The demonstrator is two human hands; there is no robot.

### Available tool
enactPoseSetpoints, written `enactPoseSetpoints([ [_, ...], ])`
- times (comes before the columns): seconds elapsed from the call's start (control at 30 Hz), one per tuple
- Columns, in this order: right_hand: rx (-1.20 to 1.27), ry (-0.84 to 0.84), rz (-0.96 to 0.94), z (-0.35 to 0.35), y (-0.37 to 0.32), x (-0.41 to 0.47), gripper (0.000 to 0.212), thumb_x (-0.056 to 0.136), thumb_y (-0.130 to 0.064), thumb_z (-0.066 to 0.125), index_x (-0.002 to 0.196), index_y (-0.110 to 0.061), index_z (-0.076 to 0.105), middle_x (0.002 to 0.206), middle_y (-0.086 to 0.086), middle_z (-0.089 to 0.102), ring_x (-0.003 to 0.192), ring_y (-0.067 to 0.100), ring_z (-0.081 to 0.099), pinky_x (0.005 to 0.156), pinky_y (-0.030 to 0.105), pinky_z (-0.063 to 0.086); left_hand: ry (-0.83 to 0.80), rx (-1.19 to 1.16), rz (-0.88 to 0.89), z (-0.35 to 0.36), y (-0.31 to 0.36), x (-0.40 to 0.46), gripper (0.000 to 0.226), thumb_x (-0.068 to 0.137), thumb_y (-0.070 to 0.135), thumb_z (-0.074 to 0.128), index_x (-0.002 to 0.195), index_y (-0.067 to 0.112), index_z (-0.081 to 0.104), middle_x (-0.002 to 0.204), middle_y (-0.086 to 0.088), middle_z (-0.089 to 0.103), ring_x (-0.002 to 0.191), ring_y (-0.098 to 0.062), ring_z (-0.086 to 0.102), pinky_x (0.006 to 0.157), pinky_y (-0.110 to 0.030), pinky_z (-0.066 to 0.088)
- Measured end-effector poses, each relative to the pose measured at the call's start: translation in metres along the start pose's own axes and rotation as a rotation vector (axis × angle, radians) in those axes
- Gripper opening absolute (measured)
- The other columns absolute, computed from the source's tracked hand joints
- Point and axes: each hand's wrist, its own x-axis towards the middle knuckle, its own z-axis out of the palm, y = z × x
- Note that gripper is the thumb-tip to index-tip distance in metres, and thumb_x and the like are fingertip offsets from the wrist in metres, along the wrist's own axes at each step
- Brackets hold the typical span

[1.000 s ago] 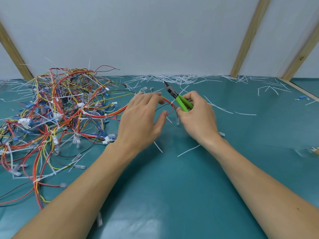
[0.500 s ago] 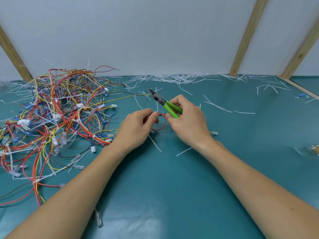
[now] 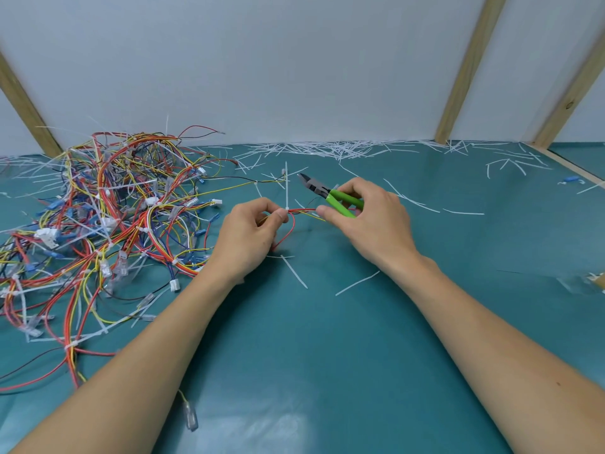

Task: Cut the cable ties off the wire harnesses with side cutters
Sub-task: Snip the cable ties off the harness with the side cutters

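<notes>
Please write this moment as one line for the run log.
left hand: pinches wires at cable tie | right hand: holds side cutters, clear of tie | tie: uncut

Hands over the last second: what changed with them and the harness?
The left hand went from lying open on the wires to pinching a small harness at its cable tie, whose tail now stands upright. That harness has been drawn clear of the wire pile, toward the right hand. Unchanged: the right hand grips the side cutters; the cut tie offcuts lie along the wall.
</notes>
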Motion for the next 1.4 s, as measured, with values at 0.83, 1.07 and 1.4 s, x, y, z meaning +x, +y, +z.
enactPoseSetpoints([
  [0.83, -0.217, -0.06, -0.09, -0.0039, 0.0062, 0.0026, 0.052, 0.071, -0.083, 0.065, 0.09, -0.035, 0.069, 0.077, -0.015, 0.068, 0.079, 0.015, 0.061, 0.07, 0.032, 0.044, -0.019, 0.047, 0.017, 0.0024, -0.0042, 0.0015, 0.023, 0.103, 0.022, 0.053, 0.084, 0.013, 0.064, 0.06, 0.003, 0.062, 0.053, -0.011, 0.05, 0.061, -0.029, 0.04],
  [1.07, -0.203, -0.087, -0.101, -0.0038, 0.0059, 0.0013, 0.049, 0.071, -0.081, 0.068, 0.09, -0.036, 0.071, 0.076, -0.016, 0.067, 0.08, 0.013, 0.062, 0.069, 0.031, 0.044, 0.03, 0.124, 0.025, 0.0014, -0.0045, 0.0003, 0.022, 0.103, 0.026, 0.054, 0.085, 0.019, 0.065, 0.067, 0.004, 0.069, 0.049, -0.005, 0.044, 0.056, -0.029, 0.034],
  [1.4, -0.202, -0.097, -0.134, -0.0031, 0.0047, 0.0005, 0.047, 0.072, -0.079, 0.069, 0.09, -0.036, 0.07, 0.075, -0.017, 0.065, 0.08, 0.013, 0.061, 0.067, 0.03, 0.038, 0.023, 0.132, 0.01, 0.0019, -0.0032, -0.0003, 0.022, 0.102, 0.027, 0.054, 0.085, 0.02, 0.066, 0.068, 0.005, 0.069, 0.05, -0.006, 0.046, 0.057, -0.029, 0.036],
])
